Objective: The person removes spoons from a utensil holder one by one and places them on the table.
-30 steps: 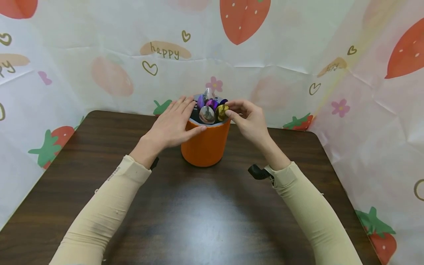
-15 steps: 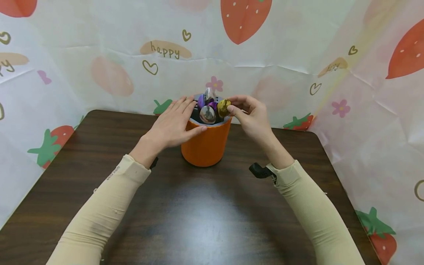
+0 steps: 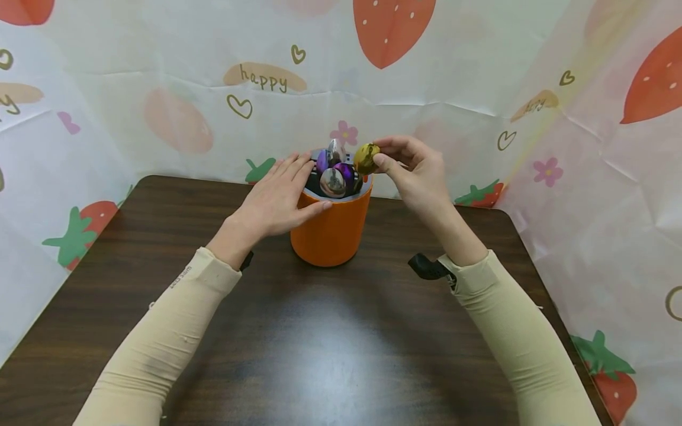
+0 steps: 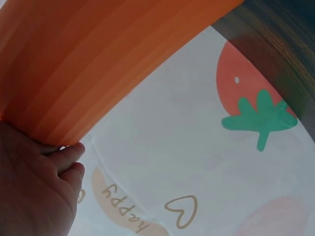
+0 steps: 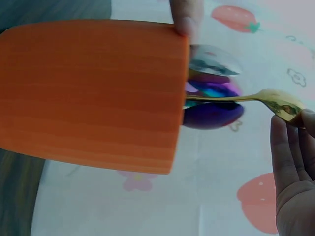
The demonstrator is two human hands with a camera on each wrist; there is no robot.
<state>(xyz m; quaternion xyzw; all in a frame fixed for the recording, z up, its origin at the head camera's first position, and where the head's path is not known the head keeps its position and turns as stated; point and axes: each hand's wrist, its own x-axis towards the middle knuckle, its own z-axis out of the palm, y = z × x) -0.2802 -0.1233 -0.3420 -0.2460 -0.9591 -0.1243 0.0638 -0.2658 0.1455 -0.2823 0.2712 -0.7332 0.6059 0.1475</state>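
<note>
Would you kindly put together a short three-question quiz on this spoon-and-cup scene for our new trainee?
1. True or false: the left hand lies with straight fingers against the rim of the orange cup.
2. Which spoon does the right hand pinch by its bowl? A) the silver spoon B) the gold spoon C) the purple spoon
3. Fill in: in the right wrist view, the gold spoon's handle still reaches into the ____.

Key
1. True.
2. B.
3. Orange cup; the bowl is raised above the rim while the handle stays inside. The cup stands on the dark wooden table.
</note>
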